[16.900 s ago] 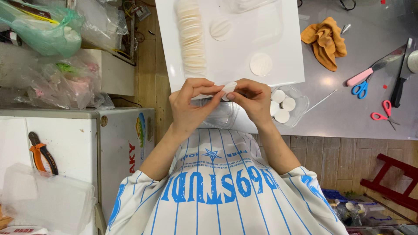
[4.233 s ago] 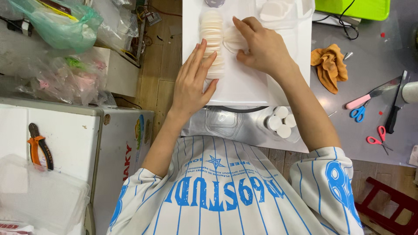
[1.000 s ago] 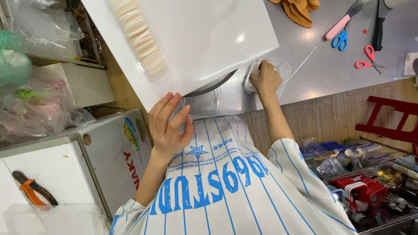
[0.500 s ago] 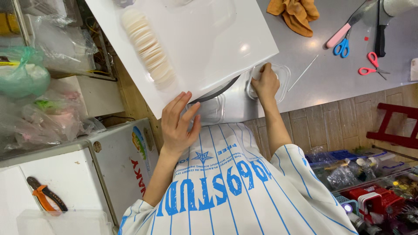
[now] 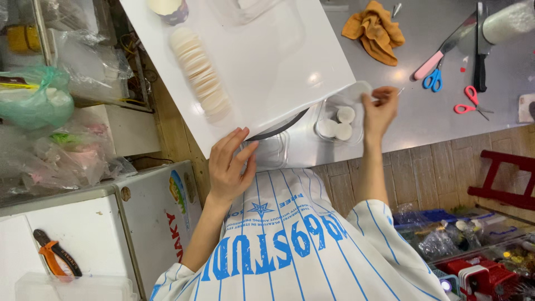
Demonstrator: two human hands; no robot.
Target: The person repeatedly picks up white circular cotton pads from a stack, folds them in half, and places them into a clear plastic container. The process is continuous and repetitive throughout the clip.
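Observation:
My right hand (image 5: 380, 107) pinches a thin white round disc (image 5: 357, 90) just above a clear plastic container (image 5: 336, 121) that holds a few more white rounds. My left hand (image 5: 230, 165) rests with spread fingers at the near corner of a white board (image 5: 278, 61), holding nothing. A long overlapping row of several pale round discs (image 5: 199, 75) lies on the board's left part. A small cup (image 5: 167, 8) stands at the board's far end.
On the steel counter (image 5: 440, 120) lie an orange cloth (image 5: 377, 30), blue scissors (image 5: 432, 79), red scissors (image 5: 468, 104), a pink-handled knife (image 5: 440, 53) and a black-handled knife (image 5: 480, 47). Plastic bags (image 5: 39, 106) and pliers (image 5: 56, 259) sit at the left on a white cabinet.
My right hand has lifted out of the clear container with a white disc pinched in its fingers. My left hand has shifted up to the board's corner. The view has tilted slightly.

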